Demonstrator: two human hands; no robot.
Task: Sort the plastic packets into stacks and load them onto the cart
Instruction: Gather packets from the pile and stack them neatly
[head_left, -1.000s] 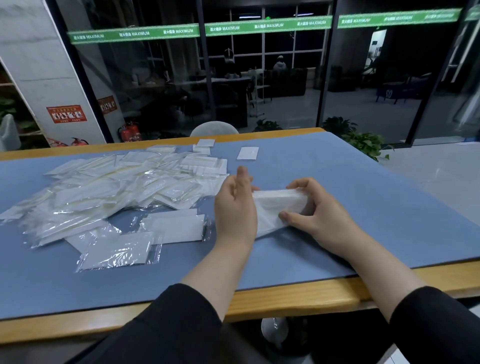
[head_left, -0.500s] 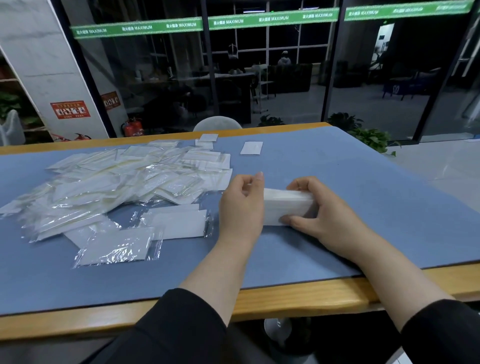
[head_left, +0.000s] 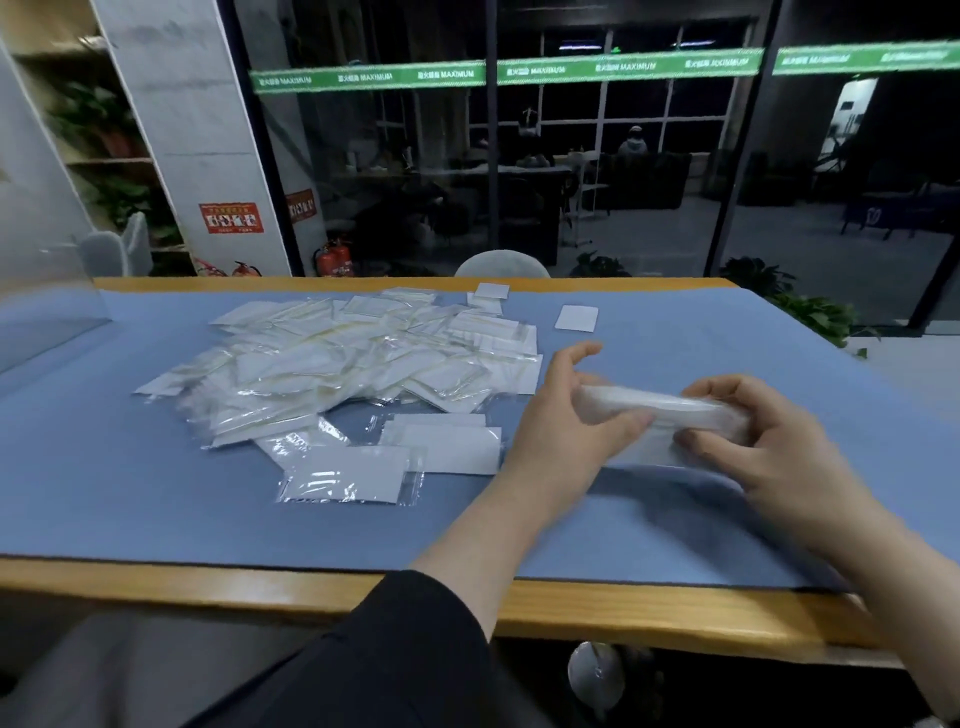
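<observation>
Both hands hold one stack of white plastic packets (head_left: 660, 410) a little above the blue mat, right of centre. My left hand (head_left: 566, 415) grips its left end, thumb across the front and fingers behind. My right hand (head_left: 769, 447) grips the right end with curled fingers. The stack is blurred. A big loose pile of clear packets (head_left: 353, 364) lies on the mat to the left. A few flat packets (head_left: 441, 441) and one more packet (head_left: 348, 475) lie just in front of the pile. No cart is in view.
The blue mat (head_left: 156, 509) covers a wooden table (head_left: 260, 587) whose front edge is near me. Two small white cards (head_left: 576, 318) lie toward the far edge. A chair back (head_left: 501, 262) and glass walls stand behind the table; potted plants (head_left: 815, 312) sit at the far right.
The stack has lifted off the mat and now sits level between both hands. My left thumb has come round onto its front. The camera has tilted up and shifted right.
</observation>
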